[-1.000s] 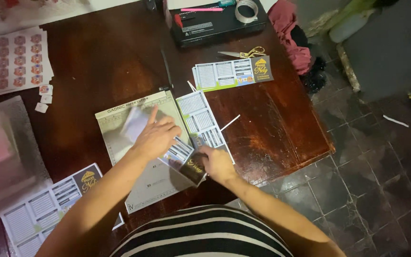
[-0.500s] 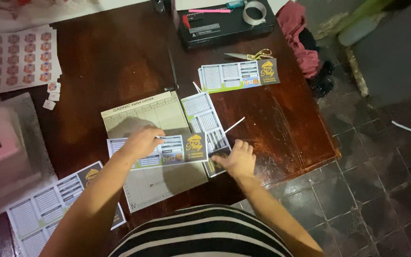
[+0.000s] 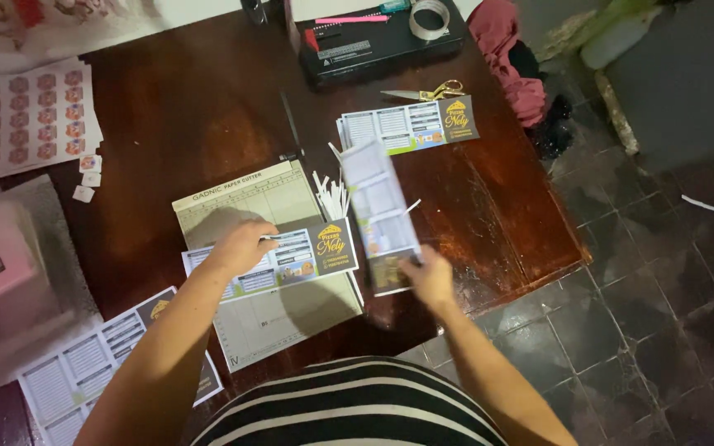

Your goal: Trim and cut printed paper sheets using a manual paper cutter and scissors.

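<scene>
Head view, looking down on a dark wooden table (image 3: pixel 208 107) that stands on a dark tiled floor (image 3: pixel 646 330).

Left hand (image 3: pixel 241 246): laid flat, fingers extended, pressing a printed flyer strip (image 3: pixel 303 258) onto the paper cutter (image 3: pixel 266 248). The strip lies crosswise on the cutter's gridded base, its dark logo end pointing right.

Right hand (image 3: pixel 430 279): closed in a pinch on the near, dark end of a second flyer strip (image 3: pixel 378 211). This strip is lifted clear of the table and extends away from the person, just right of the cutter. Whether its far end touches the table cannot be determined.

Surrounding items:
- Thin white paper offcuts (image 3: pixel 330 196) lie at the cutter's right edge, between the cutter and the held strip.
- A stack of cut flyers (image 3: pixel 406 125) lies farther back on the table, with gold-handled scissors (image 3: pixel 423 92) just behind it.
- A black box (image 3: pixel 373 45) at the far edge carries a roll of clear tape (image 3: pixel 429 16) and a pink pen (image 3: pixel 350 18).
- Sticker sheets (image 3: pixel 26 116) lie at the far left.
- Uncut flyer sheets (image 3: pixel 84 363) lie at the near left.
- A red cloth (image 3: pixel 510 62) hangs off the table's far right corner.
</scene>
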